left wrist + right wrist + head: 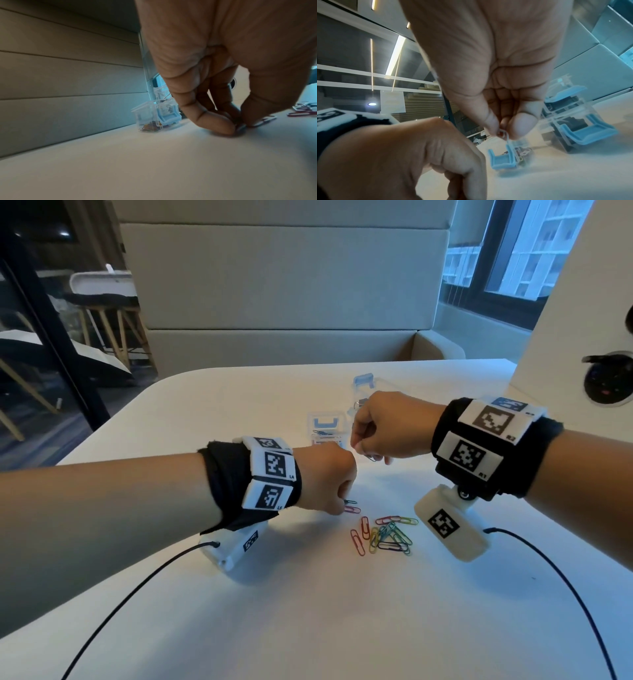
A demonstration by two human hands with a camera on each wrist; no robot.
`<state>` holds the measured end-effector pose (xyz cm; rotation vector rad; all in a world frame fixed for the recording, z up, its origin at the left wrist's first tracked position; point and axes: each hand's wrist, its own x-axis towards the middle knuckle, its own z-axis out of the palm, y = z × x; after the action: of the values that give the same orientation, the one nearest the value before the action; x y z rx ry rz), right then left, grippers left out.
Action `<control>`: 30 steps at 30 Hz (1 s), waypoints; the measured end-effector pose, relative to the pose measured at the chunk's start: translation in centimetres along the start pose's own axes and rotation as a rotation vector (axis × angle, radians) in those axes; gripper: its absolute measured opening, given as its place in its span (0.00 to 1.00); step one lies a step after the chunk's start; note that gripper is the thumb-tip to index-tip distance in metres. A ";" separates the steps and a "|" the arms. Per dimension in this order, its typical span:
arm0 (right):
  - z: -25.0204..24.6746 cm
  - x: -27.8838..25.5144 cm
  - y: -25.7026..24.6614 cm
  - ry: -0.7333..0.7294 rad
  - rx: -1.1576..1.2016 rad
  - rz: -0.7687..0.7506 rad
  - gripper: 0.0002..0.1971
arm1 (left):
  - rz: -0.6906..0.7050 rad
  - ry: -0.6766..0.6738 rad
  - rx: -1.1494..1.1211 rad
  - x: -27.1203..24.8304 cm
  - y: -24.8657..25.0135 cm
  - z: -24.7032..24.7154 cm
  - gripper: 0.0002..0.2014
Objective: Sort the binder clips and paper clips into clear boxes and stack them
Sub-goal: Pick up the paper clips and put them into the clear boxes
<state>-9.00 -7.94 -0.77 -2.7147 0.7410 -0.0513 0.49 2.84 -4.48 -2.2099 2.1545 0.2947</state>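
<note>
The right hand [488, 75] pinched a paper clip [504, 135] above the open clear box [520, 152]; the left hand [329, 481] pinched another off the tabletop [308, 611]. Either thin clip could slip and miss.

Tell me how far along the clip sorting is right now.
Partly done. The nearer clear box is open with some paper clips inside. In hand: the right hand pinches a paper clip above the table, and the left hand is picking at one on the table. Left: the loose pile of paper clips, then closing and stacking the boxes. The farther box is mostly hidden.
</note>
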 end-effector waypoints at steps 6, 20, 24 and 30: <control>-0.5 2.2 -1.6 0.164 0.085 0.060 0.10 | -0.089 0.027 -0.043 -0.2 -1.0 -0.9 0.06; -0.1 7.9 -1.8 0.196 -0.055 0.163 0.08 | -0.507 0.376 -0.513 4.1 -5.9 -5.5 0.10; -0.8 6.8 -1.5 0.167 0.055 0.146 0.05 | -0.487 0.359 -0.510 4.1 -5.8 -5.2 0.09; -0.9 1.7 -1.3 -0.082 0.050 0.020 0.06 | -0.202 0.220 -0.297 1.4 -3.5 -4.0 0.03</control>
<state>-6.98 -8.00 0.43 -2.6445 0.7336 0.0456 4.46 0.89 -1.14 -2.7182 2.0787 0.4029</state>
